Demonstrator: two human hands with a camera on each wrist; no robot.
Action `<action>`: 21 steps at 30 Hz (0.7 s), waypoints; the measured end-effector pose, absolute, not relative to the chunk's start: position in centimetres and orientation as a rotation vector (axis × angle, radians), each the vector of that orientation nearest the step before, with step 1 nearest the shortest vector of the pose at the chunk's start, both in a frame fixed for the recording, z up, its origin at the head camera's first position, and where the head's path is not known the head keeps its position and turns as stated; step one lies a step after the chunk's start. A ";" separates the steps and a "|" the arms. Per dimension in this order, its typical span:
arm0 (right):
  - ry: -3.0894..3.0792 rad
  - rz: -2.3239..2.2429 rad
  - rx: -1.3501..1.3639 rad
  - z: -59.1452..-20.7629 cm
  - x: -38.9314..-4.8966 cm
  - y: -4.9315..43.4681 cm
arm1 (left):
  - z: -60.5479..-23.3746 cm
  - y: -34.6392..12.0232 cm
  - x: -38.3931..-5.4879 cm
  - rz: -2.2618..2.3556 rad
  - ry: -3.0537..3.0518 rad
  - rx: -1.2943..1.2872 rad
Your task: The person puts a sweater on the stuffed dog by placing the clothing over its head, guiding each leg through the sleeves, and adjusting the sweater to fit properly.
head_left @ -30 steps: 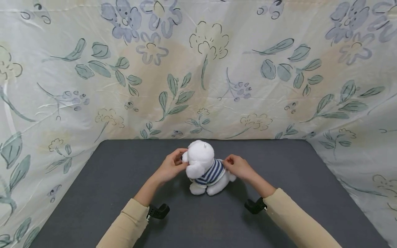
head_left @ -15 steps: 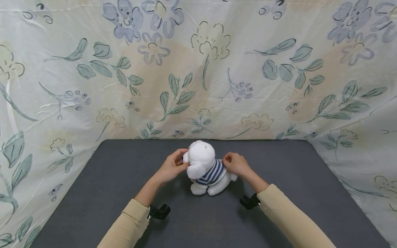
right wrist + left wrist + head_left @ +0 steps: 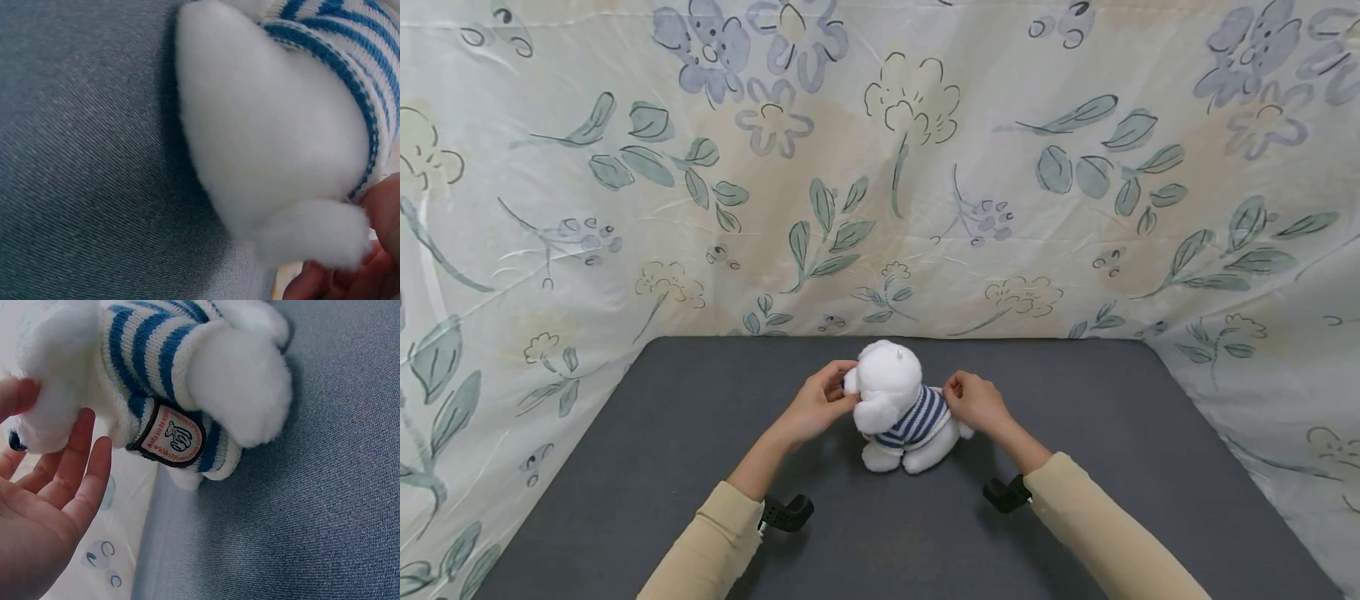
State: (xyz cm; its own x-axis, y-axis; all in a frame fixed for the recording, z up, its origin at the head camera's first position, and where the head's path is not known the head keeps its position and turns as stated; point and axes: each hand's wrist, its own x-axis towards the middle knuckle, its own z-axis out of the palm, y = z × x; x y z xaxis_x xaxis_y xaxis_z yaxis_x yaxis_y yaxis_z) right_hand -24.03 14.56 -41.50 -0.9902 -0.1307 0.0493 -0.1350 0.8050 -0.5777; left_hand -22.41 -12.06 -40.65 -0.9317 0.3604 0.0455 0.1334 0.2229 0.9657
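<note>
A white plush dog (image 3: 887, 371) in a blue-and-white striped knit sweater (image 3: 916, 419) sits upright on the dark table, its head turned to the left. My left hand (image 3: 812, 405) holds its muzzle, thumb on one side and fingers on the other; the dark nose (image 3: 17, 441) shows between them in the left wrist view. On the sweater's chest is a printed patch (image 3: 175, 434). At the dog's rear, my right hand (image 3: 981, 406) pinches the back hem of the sweater with thumb and finger, just above the short tail (image 3: 312, 234).
The dark grey tabletop (image 3: 880, 542) spreads around the plush dog. Behind and at both sides hangs a flowered cloth (image 3: 970, 167). Black wrist-worn devices (image 3: 787, 512) sit under both forearms, below beige sleeves (image 3: 1105, 517).
My right forearm has shifted slightly inward since a second ago, its fingers staying at the sweater hem. The left hand keeps its place at the muzzle, and the plush dog stays seated.
</note>
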 end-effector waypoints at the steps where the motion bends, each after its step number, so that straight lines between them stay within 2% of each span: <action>1: -2.970 0.943 0.219 -41.5 -23.9 14.6 | -40.7 -12.1 -22.4 1.787 2.306 0.472; 13: -2.881 0.988 0.209 -40.7 -22.4 14.5 | -40.5 -12.3 -22.3 1.765 2.341 0.487; 21: -2.768 1.094 0.278 -39.9 -20.3 13.9 | -38.6 -12.6 -21.9 1.753 2.398 0.426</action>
